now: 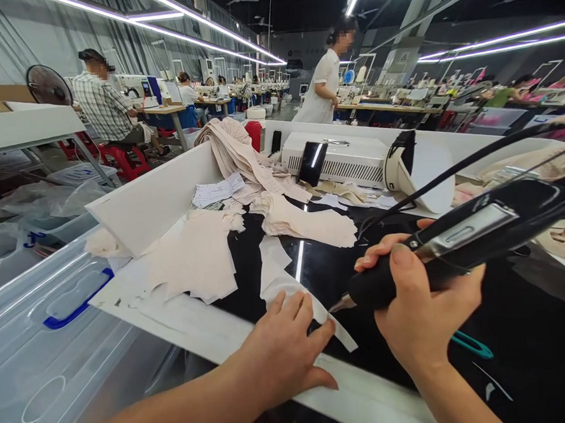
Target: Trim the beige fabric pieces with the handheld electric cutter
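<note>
My right hand (420, 305) is wrapped round a black hand-held cutting tool (461, 242) with a silver plate and a cable running off to the right. Its metal tip touches a pale fabric piece (287, 284) lying on the black glossy worktop (535, 349). My left hand (284, 352) lies flat on the near end of that piece, fingers stretched out and pressing it down just left of the tool tip. More cut pale pink fabric pieces (194, 258) are stacked to the left and behind.
A white board (152, 200) leans at the table's left. Behind stand a white box-shaped machine (341, 157), a dark phone (312, 163), papers and a fabric heap (233, 150). A clear lidded bin (55, 327) sits left. A teal tool (472, 345) lies right. People work at sewing stations beyond.
</note>
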The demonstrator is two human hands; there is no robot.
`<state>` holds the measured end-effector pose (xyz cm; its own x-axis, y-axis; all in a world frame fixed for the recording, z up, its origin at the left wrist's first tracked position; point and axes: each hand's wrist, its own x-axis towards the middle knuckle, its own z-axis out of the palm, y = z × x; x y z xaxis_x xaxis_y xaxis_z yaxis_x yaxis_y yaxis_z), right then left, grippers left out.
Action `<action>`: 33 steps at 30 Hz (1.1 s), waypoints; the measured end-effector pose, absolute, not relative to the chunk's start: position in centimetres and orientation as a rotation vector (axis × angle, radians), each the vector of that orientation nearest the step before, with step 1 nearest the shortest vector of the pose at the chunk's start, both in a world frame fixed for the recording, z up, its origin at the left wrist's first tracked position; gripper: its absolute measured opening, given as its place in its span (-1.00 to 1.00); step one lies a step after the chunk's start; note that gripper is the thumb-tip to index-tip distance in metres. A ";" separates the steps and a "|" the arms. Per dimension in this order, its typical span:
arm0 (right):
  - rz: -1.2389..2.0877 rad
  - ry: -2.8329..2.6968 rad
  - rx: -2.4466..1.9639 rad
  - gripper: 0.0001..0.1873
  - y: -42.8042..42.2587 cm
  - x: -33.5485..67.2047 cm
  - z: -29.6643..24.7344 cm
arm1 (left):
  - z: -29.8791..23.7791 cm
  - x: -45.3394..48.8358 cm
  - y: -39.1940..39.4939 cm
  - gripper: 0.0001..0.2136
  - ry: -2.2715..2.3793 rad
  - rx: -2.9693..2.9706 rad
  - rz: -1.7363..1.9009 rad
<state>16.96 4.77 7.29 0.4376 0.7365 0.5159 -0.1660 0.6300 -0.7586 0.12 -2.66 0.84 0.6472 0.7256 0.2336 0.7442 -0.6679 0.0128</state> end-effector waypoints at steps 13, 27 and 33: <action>0.611 -0.982 -0.668 -0.49 5.7 16.1 7.6 | 1.0 -0.1 -2.4 -0.26 -1.196 -2.816 -0.388; 0.622 -1.014 -0.708 -0.46 6.6 15.6 6.9 | 1.1 -0.5 -2.2 -0.27 -1.182 -2.875 -0.457; 0.658 -0.981 -0.640 -0.47 7.1 15.0 7.4 | 0.9 -0.6 -2.0 -0.27 -1.161 -2.865 -0.449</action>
<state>15.01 7.07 7.39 0.4008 0.7467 0.5309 -0.2080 0.6385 -0.7410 -0.60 -2.04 0.89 0.6823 0.6794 0.2701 0.6845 -0.7234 0.0903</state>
